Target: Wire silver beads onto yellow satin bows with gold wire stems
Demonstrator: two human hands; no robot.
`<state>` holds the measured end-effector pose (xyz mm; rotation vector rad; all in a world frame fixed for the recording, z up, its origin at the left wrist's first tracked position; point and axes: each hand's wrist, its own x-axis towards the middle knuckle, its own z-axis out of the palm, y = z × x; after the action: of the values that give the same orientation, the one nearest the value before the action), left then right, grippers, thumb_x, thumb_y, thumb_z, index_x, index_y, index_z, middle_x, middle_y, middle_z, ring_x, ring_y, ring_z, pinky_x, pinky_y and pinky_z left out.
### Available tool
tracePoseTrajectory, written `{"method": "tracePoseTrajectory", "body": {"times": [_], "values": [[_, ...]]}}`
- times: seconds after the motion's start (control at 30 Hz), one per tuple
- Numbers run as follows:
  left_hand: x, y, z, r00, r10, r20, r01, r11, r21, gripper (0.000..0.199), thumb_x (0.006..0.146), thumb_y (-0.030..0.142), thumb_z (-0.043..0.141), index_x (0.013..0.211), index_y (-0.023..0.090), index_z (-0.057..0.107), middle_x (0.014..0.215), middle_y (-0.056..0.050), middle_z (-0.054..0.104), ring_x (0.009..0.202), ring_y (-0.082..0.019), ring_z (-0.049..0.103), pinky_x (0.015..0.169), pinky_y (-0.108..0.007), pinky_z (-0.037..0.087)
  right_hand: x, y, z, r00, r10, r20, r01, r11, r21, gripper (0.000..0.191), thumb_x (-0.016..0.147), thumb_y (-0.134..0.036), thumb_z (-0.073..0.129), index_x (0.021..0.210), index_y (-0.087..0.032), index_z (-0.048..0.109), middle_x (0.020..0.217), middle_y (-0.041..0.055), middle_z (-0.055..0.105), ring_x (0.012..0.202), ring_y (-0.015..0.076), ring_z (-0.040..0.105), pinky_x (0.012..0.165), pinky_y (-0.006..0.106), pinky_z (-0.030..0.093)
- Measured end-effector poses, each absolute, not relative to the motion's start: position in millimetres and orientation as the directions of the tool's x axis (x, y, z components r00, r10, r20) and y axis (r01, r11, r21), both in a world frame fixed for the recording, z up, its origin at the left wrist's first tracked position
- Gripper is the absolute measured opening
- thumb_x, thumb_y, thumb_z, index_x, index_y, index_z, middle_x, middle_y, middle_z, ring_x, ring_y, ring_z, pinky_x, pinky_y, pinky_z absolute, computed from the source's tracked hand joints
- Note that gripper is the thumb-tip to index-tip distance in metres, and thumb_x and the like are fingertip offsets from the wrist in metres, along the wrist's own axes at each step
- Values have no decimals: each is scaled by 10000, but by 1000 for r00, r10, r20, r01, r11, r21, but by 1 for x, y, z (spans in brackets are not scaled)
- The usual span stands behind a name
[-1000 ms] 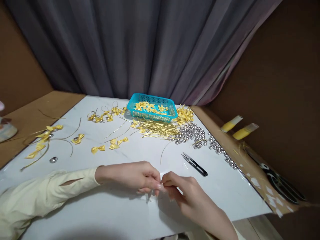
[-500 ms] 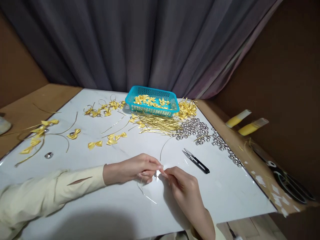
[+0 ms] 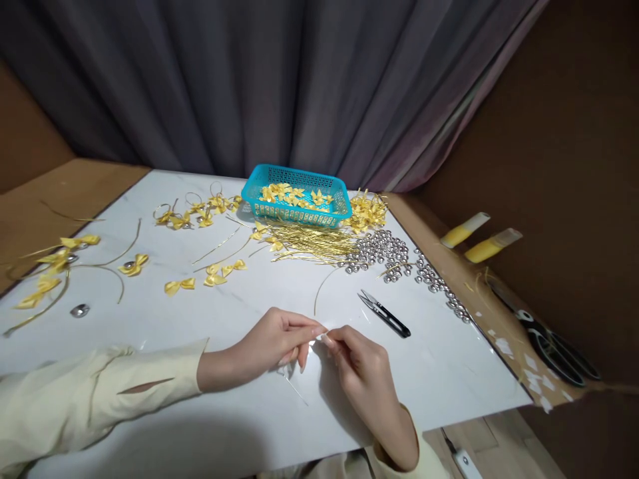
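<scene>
My left hand (image 3: 277,342) and my right hand (image 3: 362,362) meet low in the middle of the table, fingertips pinched together. Between them is a thin gold cord (image 3: 298,391), whose pale loose end hangs below my left fingers. Something small, whitish and shiny shows at the fingertips; glare hides its shape. Another curved strand (image 3: 316,293) lies just beyond my hands. To the right of them rest black thread snips (image 3: 384,314), blades apart. Yellow ribbon bows (image 3: 180,286) lie up and to the left.
A blue basket (image 3: 297,216) of yellow bows stands at the back. Before it lie gold cords (image 3: 312,241) and silver heart-shaped beads (image 3: 382,249). Two yellow tubes (image 3: 464,230) and large black scissors (image 3: 554,349) lie along the right edge. Several corded bows (image 3: 54,263) are at left.
The view has shifted slightly, so the table's things appear a little further left and up. My fingertips remain pinched together, with the right hand drawn slightly closer to the left.
</scene>
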<state>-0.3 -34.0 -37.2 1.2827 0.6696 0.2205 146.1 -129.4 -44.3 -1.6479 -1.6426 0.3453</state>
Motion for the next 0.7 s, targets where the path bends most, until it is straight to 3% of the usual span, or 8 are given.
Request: {"method": "tracePoseTrajectory", "body": {"times": [0.4, 0.7], "values": [[-3, -42, -44, 830, 495, -256, 284, 20, 959, 281, 889, 338, 429, 950, 134, 612, 578, 37, 538, 386, -55, 376, 403, -172, 326, 144, -129, -46, 57, 963, 265, 787, 120, -605, 241, 887, -139, 337, 659, -215, 353, 576, -27, 432, 481, 116, 412, 476, 218, 325], [-2, -41, -47, 838, 517, -172, 267, -114, 957, 139, 818, 240, 528, 856, 126, 596, 501, 74, 451, 467, -73, 387, 468, -171, 322, 144, -130, -48, 32, 970, 241, 778, 128, -615, 239, 913, -153, 335, 684, -209, 377, 606, -20, 451, 490, 118, 428, 480, 225, 319]]}}
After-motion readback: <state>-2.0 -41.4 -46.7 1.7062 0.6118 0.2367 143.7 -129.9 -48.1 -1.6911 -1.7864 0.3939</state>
